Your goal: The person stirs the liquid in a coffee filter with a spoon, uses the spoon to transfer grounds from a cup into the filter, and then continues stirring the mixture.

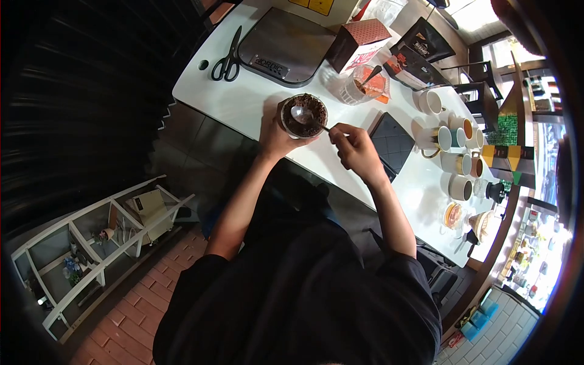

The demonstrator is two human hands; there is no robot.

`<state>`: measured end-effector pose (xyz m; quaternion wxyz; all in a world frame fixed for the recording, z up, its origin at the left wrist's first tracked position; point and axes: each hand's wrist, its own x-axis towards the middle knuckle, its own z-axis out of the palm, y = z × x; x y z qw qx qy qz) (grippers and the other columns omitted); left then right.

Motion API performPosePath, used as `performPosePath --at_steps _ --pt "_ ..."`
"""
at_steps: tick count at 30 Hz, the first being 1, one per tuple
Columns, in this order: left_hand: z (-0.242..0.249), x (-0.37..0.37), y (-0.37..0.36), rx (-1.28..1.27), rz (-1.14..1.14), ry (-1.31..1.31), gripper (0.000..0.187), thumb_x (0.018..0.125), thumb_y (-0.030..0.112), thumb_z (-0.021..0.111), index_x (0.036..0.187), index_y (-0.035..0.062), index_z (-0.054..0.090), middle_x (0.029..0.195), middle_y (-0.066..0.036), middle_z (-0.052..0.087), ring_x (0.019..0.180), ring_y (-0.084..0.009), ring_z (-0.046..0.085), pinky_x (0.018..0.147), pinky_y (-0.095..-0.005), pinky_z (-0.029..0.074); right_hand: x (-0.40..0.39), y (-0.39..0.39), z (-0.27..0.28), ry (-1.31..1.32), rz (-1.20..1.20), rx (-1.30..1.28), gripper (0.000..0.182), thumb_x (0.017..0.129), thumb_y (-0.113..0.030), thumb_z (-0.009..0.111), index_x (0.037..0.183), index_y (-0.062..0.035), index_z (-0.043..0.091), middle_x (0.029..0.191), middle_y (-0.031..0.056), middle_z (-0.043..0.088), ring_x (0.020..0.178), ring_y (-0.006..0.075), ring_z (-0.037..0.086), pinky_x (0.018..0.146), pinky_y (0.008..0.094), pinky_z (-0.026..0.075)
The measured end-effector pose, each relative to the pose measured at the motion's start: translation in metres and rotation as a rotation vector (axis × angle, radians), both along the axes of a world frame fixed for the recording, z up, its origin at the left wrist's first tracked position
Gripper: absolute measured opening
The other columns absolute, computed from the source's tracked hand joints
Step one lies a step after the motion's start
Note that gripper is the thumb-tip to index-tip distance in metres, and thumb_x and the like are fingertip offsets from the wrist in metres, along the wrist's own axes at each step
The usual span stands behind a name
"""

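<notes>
A round clear container (286, 125) holding dark brown crumbly stuff (312, 103) is at the front edge of the white table. My left hand (277, 137) is wrapped round its left and near side. In my right hand (354, 149), the fingers pinch the handle of a metal spoon (302, 114), whose bowl rests on the dark crumbs. Behind and to the right stands a ribbed glass (353, 92) with another spoon (371, 75) in it, beside an orange-red packet.
Black scissors (227, 61) and a metal-topped machine (286, 45) lie at the back left. Near my right hand is a dark flat tray (391, 143). Several cups (460, 187) stand farther right, with boxes (359, 45) and bags behind. A white shelf (97, 261) is at lower left.
</notes>
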<state>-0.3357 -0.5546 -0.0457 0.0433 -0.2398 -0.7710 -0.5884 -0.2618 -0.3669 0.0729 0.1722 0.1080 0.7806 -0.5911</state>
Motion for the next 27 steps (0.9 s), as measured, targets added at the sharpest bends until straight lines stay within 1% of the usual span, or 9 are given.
performPosePath --at_steps 3,8,11,18,20,21,23,26,27 --pt "-0.002 0.001 0.0 0.008 -0.001 -0.021 0.075 0.064 0.032 0.095 0.122 0.0026 0.059 0.114 -0.011 0.07 0.104 -0.0234 0.068 0.092 -0.0386 0.054 -0.002 -0.006 -0.014 0.102 0.0 0.071 0.029 0.102 -0.021 0.055 0.093 0.004 0.064 0.057 0.002 0.049 0.05 0.0111 0.04 0.051 0.0346 0.036" --pt "-0.003 0.001 -0.001 0.014 -0.02 -0.056 0.074 0.064 0.031 0.095 0.122 0.0024 0.059 0.115 -0.011 0.07 0.105 -0.0225 0.068 0.092 -0.0379 0.055 -0.01 -0.002 -0.003 0.161 -0.001 0.159 0.031 0.102 -0.022 0.055 0.092 0.0045 0.066 0.054 0.0054 0.047 0.052 0.0118 0.039 0.051 0.0359 0.034" --pt "-0.004 0.0 -0.002 0.001 -0.025 -0.03 0.074 0.063 0.03 0.096 0.122 0.0023 0.06 0.115 -0.011 0.07 0.105 -0.0225 0.068 0.092 -0.0375 0.055 -0.014 -0.003 0.002 0.126 0.027 0.127 0.029 0.101 -0.021 0.056 0.097 0.0052 0.067 0.064 0.0115 0.06 0.055 0.0136 0.049 0.055 0.035 0.042" --pt "-0.002 -0.001 -0.003 -0.026 -0.029 0.03 0.074 0.064 0.032 0.095 0.122 0.002 0.06 0.115 -0.011 0.07 0.105 -0.0239 0.069 0.092 -0.039 0.054 -0.014 0.004 0.008 0.257 -0.002 0.261 0.027 0.1 -0.018 0.057 0.098 0.0055 0.069 0.069 0.0169 0.065 0.057 0.0177 0.06 0.058 0.0366 0.048" --pt "-0.004 0.0 -0.003 -0.021 -0.012 0.047 0.075 0.064 0.033 0.095 0.122 0.0021 0.059 0.114 -0.011 0.07 0.105 -0.0244 0.069 0.093 -0.0395 0.054 -0.014 0.006 0.016 0.37 -0.034 0.379 0.024 0.1 -0.017 0.058 0.095 0.0038 0.068 0.065 0.0195 0.064 0.053 0.0267 0.063 0.057 0.0391 0.049" --pt "-0.004 0.0 -0.002 -0.013 0.006 0.063 0.076 0.064 0.034 0.095 0.123 0.0021 0.059 0.114 -0.012 0.07 0.104 -0.0249 0.069 0.093 -0.0399 0.054 -0.014 0.006 0.021 0.372 -0.035 0.379 0.024 0.1 -0.017 0.058 0.095 0.0038 0.068 0.065 0.0195 0.064 0.053 0.0267 0.063 0.057 0.0391 0.049" --pt "-0.005 0.0 -0.003 -0.021 0.004 0.06 0.076 0.064 0.034 0.095 0.123 0.0022 0.059 0.114 -0.012 0.069 0.104 -0.0253 0.068 0.093 -0.0401 0.053 -0.012 0.007 0.028 0.521 0.057 0.581 0.018 0.099 -0.017 0.058 0.094 -0.0003 0.064 0.062 0.0206 0.061 0.055 0.0373 0.064 0.055 0.0444 0.049" --pt "-0.004 0.0 -0.002 -0.022 -0.001 0.055 0.077 0.064 0.035 0.095 0.123 0.0022 0.059 0.114 -0.012 0.069 0.105 -0.0256 0.068 0.094 -0.0403 0.053 -0.01 0.009 0.018 0.653 0.151 0.793 0.012 0.097 -0.015 0.059 0.093 -0.0045 0.059 0.059 0.0188 0.06 0.059 0.0414 0.063 0.053 0.049 0.049" --pt "-0.004 0.0 -0.002 -0.016 -0.001 0.054 0.077 0.064 0.035 0.095 0.123 0.0023 0.059 0.114 -0.012 0.069 0.105 -0.0256 0.068 0.094 -0.0403 0.053 -0.009 0.009 0.014 0.709 0.152 0.813 0.007 0.095 -0.014 0.06 0.095 -0.0067 0.057 0.057 0.0165 0.059 0.056 0.0395 0.063 0.05 0.049 0.049"
